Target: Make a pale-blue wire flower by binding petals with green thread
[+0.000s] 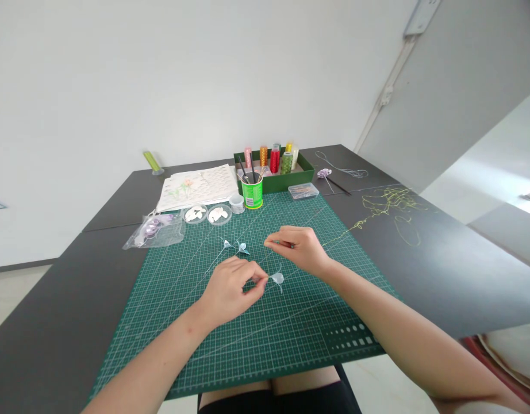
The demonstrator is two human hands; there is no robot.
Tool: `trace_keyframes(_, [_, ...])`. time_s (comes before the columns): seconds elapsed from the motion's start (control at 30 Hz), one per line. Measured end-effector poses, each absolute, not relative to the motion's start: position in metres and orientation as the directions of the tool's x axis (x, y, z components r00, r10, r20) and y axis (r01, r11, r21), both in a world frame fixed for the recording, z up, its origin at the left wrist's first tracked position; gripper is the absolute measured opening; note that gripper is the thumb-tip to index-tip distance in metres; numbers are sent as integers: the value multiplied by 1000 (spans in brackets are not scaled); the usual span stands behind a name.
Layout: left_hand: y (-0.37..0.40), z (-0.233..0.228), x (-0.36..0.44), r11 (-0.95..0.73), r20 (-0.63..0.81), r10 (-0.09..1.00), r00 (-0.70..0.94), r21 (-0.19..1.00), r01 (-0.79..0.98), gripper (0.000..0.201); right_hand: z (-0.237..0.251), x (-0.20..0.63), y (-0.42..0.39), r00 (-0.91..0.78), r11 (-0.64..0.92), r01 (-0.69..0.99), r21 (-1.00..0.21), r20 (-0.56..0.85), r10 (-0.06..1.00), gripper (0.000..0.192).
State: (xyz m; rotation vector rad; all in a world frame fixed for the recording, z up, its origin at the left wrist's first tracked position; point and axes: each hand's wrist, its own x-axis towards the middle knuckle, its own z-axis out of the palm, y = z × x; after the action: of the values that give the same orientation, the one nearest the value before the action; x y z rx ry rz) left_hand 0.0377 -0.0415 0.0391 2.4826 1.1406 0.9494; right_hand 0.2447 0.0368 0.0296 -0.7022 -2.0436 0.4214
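Head view, one frame. I see both hands over the green cutting mat (248, 345), which lies on the dark table (53, 322).

Left hand (228, 293): fingers pressed together in a pinch on the stem end of a small pale petal piece (277, 279). The petal sticks out just to the right of the fingertips, at the mat's middle, between the two hands.

Right hand (302, 247): fingers curled in, tips pinched on something thin and dark with a fine wire; I cannot tell exactly what it is. It sits just above and right of the petal, apart from it.

Two more petal pieces (234, 247) lie on the mat just beyond the left hand, not touched.

Containers:
- green cup (252, 194), upright at the mat's far edge, holding several thin tools.
- two shallow clear dishes (207, 214) left of the cup, each with white petal shapes inside.
- green tray (306, 171) behind the cup, holding upright thread spools (275, 158).
- clear plastic bag (155, 230) at the mat's left edge, purple bits inside.
- small clear box (303, 191) right of the cup; contents too small to tell.
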Motion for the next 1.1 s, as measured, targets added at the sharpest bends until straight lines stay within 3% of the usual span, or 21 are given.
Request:
trace_keyframes(0.23, [-43, 49, 34, -658, 542, 746, 387, 510, 554, 13, 25, 242, 41, -485, 743, 289, -604, 577, 658, 20])
trace_keyframes(0.43, [-43, 56, 30, -520, 481, 844, 237, 624, 583, 14, 24, 239, 38, -503, 682, 274, -677, 504, 702, 20])
trace_keyframes(0.7, [-39, 60, 27, -436, 492, 869, 47, 718, 543, 15, 24, 235, 33, -529, 682, 258, -684, 491, 692, 21])
trace_keyframes(1.1, [-23, 48, 17, -265, 359, 919, -165, 869, 419, 15, 26, 227, 19, -557, 731, 170, -661, 547, 624, 24])
